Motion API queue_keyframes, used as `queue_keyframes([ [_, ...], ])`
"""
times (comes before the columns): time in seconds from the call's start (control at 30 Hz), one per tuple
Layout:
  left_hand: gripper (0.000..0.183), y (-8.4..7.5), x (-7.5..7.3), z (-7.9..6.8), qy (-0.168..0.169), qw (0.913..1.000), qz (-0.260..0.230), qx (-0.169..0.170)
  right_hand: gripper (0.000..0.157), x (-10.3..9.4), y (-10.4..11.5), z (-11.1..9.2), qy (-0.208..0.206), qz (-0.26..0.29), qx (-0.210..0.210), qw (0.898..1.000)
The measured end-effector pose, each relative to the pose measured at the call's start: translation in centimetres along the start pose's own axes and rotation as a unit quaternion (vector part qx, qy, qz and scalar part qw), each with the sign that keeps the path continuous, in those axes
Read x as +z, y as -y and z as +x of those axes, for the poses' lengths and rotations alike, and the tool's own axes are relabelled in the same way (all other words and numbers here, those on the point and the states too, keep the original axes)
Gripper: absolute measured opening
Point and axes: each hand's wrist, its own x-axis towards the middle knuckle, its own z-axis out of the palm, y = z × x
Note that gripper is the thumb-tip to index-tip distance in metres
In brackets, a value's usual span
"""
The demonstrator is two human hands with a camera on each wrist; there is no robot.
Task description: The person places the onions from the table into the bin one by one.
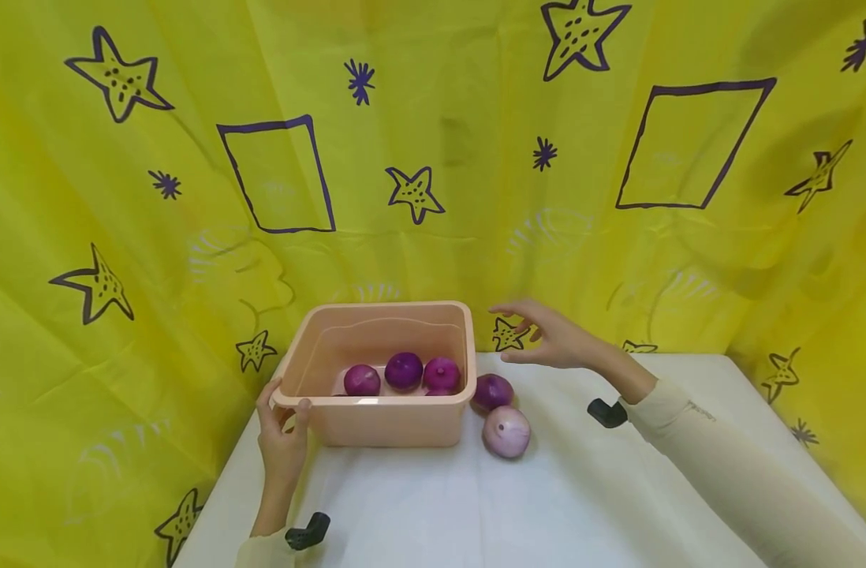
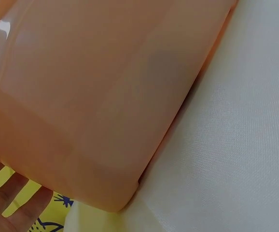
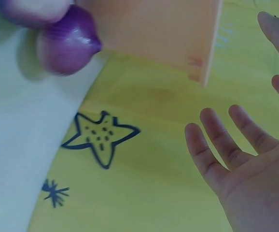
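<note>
A peach plastic bin [image 1: 390, 424] stands on the table with several purple onions [image 1: 404, 371] inside. The near wall partly hides some of them. At its near left corner my left hand [image 1: 282, 450] grips the rim, thumb in front and fingers along the left side. Two onions lie outside, right of the bin: a dark purple onion [image 1: 494, 392] close to its wall and a paler onion [image 1: 507, 432] nearer to me. My right hand [image 1: 557, 339] hovers above and beyond them, fingers spread and holding nothing, as the right wrist view [image 3: 255, 174] confirms.
A white cloth [image 1: 405, 513] covers the table. Behind and at both sides hangs a yellow sheet [image 1: 461, 260] with dark drawn stars and frames, close behind the bin. Black wrist devices [image 1: 607, 412] sit at both sleeves.
</note>
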Motion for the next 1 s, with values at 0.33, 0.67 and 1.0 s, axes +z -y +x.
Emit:
queue_keyframes([
  [0.33, 0.063, -1.8, 0.0, -0.4, 0.0, 1.0, 0.0, -0.004, 0.074, 2.0, -1.5, -3.0, 0.005, 0.014, 0.013, 1.0],
  [0.67, 0.065, -1.8, -0.1, -0.3, 0.006, 1.0, -0.004, -0.007, 0.081, 6.5, -3.9, -5.7, 0.069, 0.068, 0.042, 0.994],
  [1.0, 0.063, 0.0, -0.1, 0.1, -0.003, 0.9999, 0.013, 0.002, 0.08, 9.3, -4.5, -7.4, 0.114, 0.089, 0.072, 0.987],
])
